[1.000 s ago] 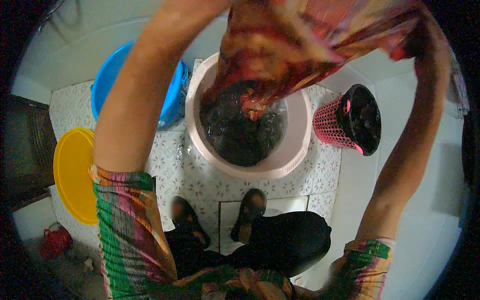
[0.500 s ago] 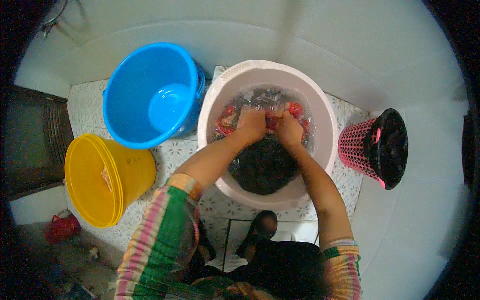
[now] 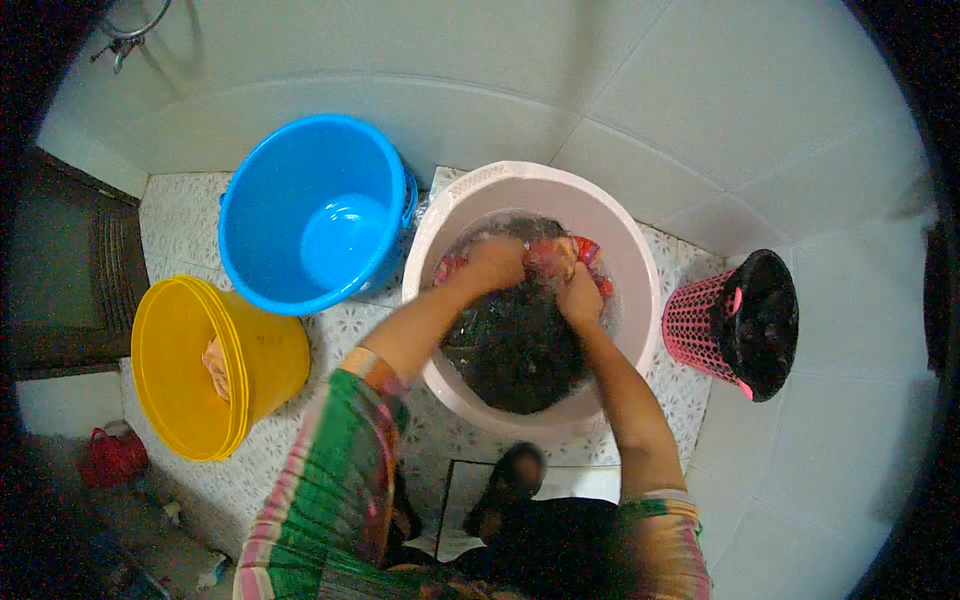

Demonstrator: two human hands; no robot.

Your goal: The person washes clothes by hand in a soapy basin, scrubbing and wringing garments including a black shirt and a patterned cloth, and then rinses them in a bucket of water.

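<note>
A pale pink round tub [image 3: 535,173] stands on the floor before me with murky, sudsy water in it. Both hands are in the tub, on a wet red patterned cloth [image 3: 552,258] that stretches between them. My left hand [image 3: 497,263] is closed round the cloth's left part, its fingers partly hidden. Closed on the right part is my right hand [image 3: 580,300], close to the tub's right wall. A dark mass of cloth [image 3: 520,350] lies in the water below my hands, its exact kind unclear.
Left of the tub stands a large blue tub [image 3: 275,210]. Nearer, a yellow bucket [image 3: 278,355] holds a peach-coloured cloth [image 3: 217,368]. A pink and black basket [image 3: 693,320] is at the right. A small red pail [image 3: 113,458] sits far left; a tap [image 3: 122,48] is on the wall.
The view has shifted, so the tub sits lower in the picture. The stretch of red cloth between my hands shows more plainly, and my right hand is nearer me within the tub.
</note>
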